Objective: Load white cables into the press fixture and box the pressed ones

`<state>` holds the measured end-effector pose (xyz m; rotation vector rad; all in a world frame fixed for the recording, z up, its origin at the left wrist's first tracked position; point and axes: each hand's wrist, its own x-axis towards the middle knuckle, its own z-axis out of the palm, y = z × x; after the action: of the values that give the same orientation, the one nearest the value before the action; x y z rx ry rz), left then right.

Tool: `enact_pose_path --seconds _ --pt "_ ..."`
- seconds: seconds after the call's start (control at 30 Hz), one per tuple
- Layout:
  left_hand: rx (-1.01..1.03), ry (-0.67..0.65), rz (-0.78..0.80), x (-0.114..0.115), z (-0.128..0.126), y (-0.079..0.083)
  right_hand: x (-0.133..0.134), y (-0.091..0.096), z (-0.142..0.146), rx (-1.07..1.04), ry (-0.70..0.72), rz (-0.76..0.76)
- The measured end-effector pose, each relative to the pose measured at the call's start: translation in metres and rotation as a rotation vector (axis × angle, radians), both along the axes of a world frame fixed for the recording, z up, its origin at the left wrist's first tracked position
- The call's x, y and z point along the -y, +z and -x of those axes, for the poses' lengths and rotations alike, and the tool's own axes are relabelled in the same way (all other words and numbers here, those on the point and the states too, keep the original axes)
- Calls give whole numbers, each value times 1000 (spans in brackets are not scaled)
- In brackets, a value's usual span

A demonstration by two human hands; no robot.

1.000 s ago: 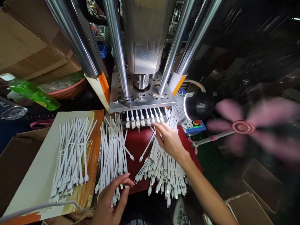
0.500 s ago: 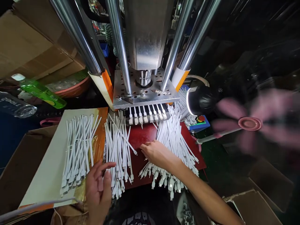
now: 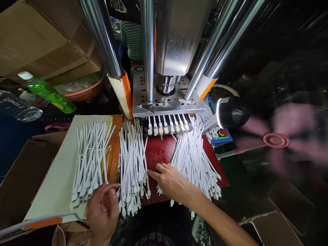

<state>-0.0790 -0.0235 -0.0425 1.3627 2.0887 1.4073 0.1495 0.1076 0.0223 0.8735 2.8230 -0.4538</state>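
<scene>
My left hand (image 3: 104,210) is at the lower left, palm partly up, thumb and index finger apart, with nothing visible in it. It hovers by the lower ends of a tied bundle of white cables (image 3: 89,157) and a loose middle pile of white cables (image 3: 132,164). My right hand (image 3: 170,179) is over the red tabletop (image 3: 161,148), its fingers stretched out and slightly apart, tips close to the middle pile's right edge. Its wrist lies across the right pile of white cables (image 3: 193,157). Ahead, a row of white cable ends (image 3: 165,129) sits in the black press fixture (image 3: 145,127).
A steel press plate (image 3: 166,107) hangs above the fixture between metal columns. To the right are a black lamp (image 3: 232,112) and a spinning pink fan (image 3: 276,140). Leftward lie a green bottle (image 3: 50,94), a clear bottle (image 3: 20,107) and cardboard boxes (image 3: 38,44).
My right hand has moved down and nearer the middle pile; the cable that stuck out to its right now lies in with the others. My left hand has dropped lower. The view has shifted.
</scene>
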Motion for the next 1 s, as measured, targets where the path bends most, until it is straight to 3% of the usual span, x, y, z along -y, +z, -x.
enact_pose_path --seconds 0.13,0.23,0.4,0.53,0.7,0.83,1.0 --pt "0 7 -10 -1 -1 2 -5 -13 0 32 -165 -136" --pt "13 11 -9 0 -3 1 -2 -18 2 46 -186 -175" --pt "39 33 -51 1 -5 -5 11 -5 1 88 -130 -163" --pt "55 27 -45 0 -7 -4 6 5 -3 22 -111 -59" --pt "48 20 2 0 -8 2 -13 -6 -1 -69 -187 -158" --pt "41 37 -4 0 -7 2 -15 -14 -4 -99 -172 -111" --pt "78 25 -14 0 -8 2 -13 -2 -22 -197 -259 -81"
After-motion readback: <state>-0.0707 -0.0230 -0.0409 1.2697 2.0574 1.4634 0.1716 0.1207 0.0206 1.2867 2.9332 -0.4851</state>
